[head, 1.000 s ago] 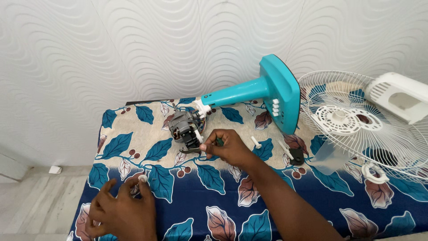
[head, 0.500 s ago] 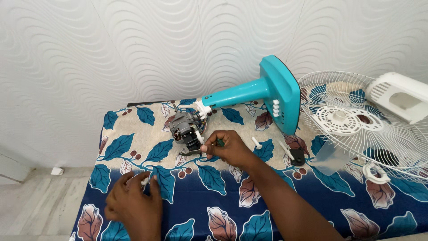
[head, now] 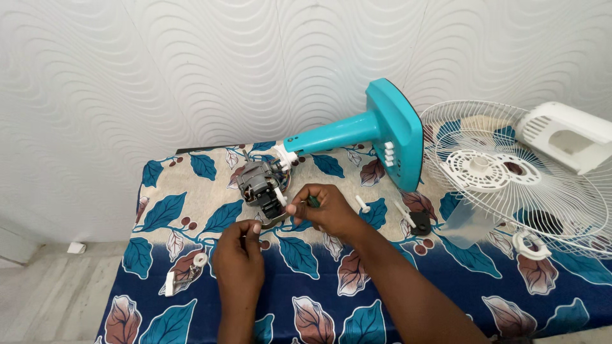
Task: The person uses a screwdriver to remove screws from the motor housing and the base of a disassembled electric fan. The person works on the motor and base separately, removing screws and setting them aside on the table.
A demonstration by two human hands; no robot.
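Tablecloth (head: 382,299): hands (fingers probably pinched) at motor (head: 260,185)

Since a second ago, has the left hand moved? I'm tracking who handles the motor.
Yes. The left hand went from the table's front-left edge up and right toward the fan motor, near the right hand.

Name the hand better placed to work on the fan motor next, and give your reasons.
Right, probably. The right hand already sits against the fan motor with a green-handled tool in its fingers. The left hand is lower, pinching something small, apart from the motor.
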